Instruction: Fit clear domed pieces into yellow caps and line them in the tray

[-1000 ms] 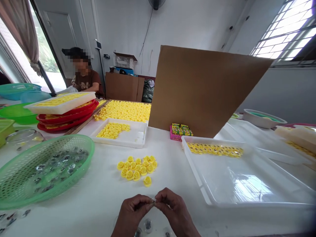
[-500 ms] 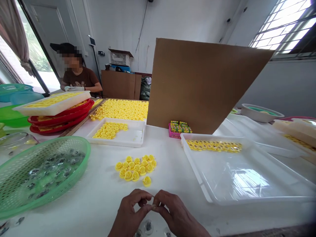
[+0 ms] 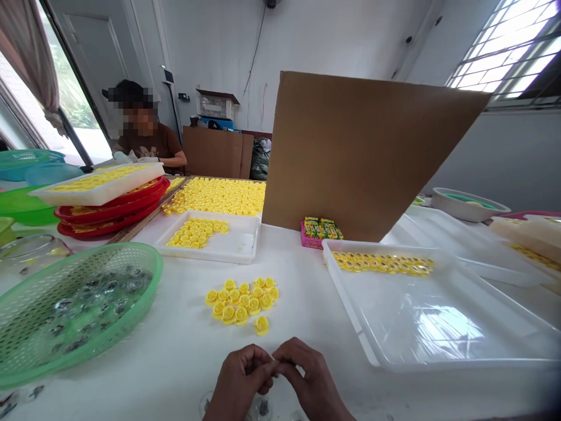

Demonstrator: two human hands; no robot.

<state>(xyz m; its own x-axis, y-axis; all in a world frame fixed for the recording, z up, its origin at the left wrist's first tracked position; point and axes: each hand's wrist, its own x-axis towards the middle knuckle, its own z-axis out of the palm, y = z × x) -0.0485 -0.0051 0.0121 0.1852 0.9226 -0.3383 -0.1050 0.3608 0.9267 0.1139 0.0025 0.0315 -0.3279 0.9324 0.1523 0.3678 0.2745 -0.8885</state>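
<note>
- Pinching a small piece (image 3: pixel 273 359), mostly hidden, between fingertips of left hand (image 3: pixel 243 375) and right hand (image 3: pixel 309 374).
- Held near clear domes (image 3: pixel 263 408), just short of loose yellow caps (image 3: pixel 244 300) on a white table (image 3: pixel 184 327).
- Flanked by a green basket (image 3: pixel 158 270) leftward, a white tray (image 3: pixel 390 318) rightward.
- Facing a large cardboard sheet (image 3: pixel 359 152).

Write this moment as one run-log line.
left hand: fingers pinched, contents unclear | right hand: pinched alongside, contents unclear | ahead: loose yellow pieces | left side: green basket
</note>
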